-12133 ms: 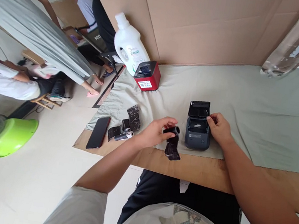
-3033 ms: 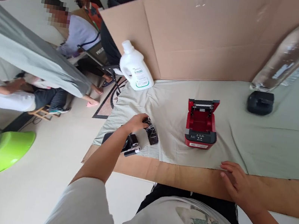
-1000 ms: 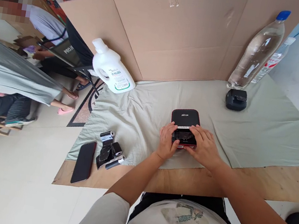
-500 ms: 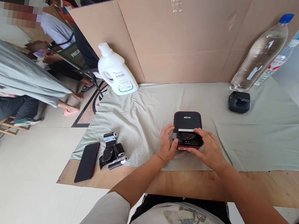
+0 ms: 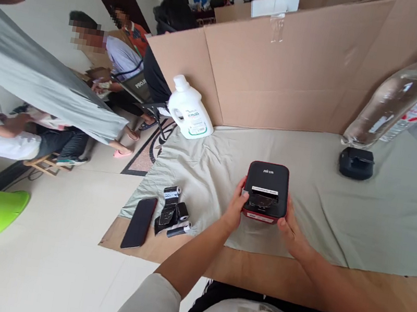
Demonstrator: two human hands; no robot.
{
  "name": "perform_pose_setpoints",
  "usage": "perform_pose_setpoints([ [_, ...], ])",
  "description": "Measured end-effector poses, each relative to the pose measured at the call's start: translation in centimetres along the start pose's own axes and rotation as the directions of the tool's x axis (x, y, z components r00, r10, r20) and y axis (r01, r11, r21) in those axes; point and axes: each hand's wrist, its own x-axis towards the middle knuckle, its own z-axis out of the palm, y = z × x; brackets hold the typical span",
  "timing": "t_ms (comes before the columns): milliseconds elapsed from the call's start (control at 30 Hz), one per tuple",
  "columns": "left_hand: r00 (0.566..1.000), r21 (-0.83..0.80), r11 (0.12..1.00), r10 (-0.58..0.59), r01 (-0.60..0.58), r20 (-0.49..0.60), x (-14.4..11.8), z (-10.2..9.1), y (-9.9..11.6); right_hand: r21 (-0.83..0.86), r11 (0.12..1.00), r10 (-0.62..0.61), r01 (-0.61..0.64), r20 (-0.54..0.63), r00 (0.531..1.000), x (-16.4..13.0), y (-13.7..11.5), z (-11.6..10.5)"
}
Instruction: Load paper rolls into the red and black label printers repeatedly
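Observation:
A small label printer [image 5: 268, 178] with a black top and red sides is between my two hands over the cloth. A white strip crosses its top, and a dark shiny piece of label shows at the slot below. My left hand [image 5: 235, 210] grips its left side, thumb near the slot on top. My right hand [image 5: 294, 233] holds the right side, thumb by the front corner and the other fingers mostly hidden along the edge. Whether its base touches the cloth I cannot tell. To the left lie several rolls of black label tape [image 5: 171, 213], partly unwound.
A phone [image 5: 139, 222] lies at the table's left front corner. A white detergent jug [image 5: 191, 108] and a cardboard panel [image 5: 283, 83] stand behind. At the right are a black device [image 5: 356, 163], a large water bottle [image 5: 393, 101] and a smaller bottle [image 5: 412, 117]. Several people are at the left.
My right hand has moved off the printer's top to its right side. My left hand keeps its hold on the left. The whole view has shifted, with things now further right.

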Motion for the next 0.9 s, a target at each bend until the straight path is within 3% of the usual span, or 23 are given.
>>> perform_pose_setpoints([
  [100, 0.974, -0.357, 0.924, -0.19, 0.135, -0.124, 2.6, -2.6, 0.1, -0.083, 0.992, -0.077, 0.09, 0.147, 0.986, 1.9, -0.4, 0.3],
  [200, 0.923, -0.506, 0.849, -0.305, 0.152, -0.234, 6.5, -6.7, 0.0, -0.223, 0.968, -0.039, 0.114, 0.316, 0.948, 2.7, 0.0, 0.5],
  [367, 0.828, -0.55, 0.833, -0.349, 0.059, -0.439, 14.0, -14.9, 0.3, -0.485, 0.848, 0.013, 0.211, 0.419, 0.908, -0.5, 3.5, 1.1],
  [500, 0.709, -0.503, 0.861, -0.402, 0.077, -0.579, 18.1, -19.5, 0.3, -0.554, 0.781, -0.054, 0.29, 0.403, 0.914, -2.7, 5.2, 1.7],
  [600, 0.675, -0.472, 0.874, -0.417, 0.114, -0.609, 19.6, -21.2, -0.2, -0.552, 0.776, -0.082, 0.305, 0.391, 0.917, -2.9, 5.1, 1.8],
  [767, 0.633, -0.375, 0.911, -0.395, 0.173, -0.666, 20.2, -22.3, -1.1, -0.563, 0.766, -0.083, 0.31, 0.392, 0.916, -2.5, 5.0, 1.7],
  [833, 0.628, -0.312, 0.93, -0.361, 0.192, -0.69, 20.1, -22.5, -0.9, -0.567, 0.767, -0.077, 0.302, 0.385, 0.92, -2.4, 4.9, 1.8],
  [900, 0.651, -0.225, 0.956, -0.294, 0.19, -0.7, 19.8, -22.4, -0.3, -0.572, 0.767, -0.061, 0.292, 0.388, 0.92, -2.3, 4.5, 1.9],
])
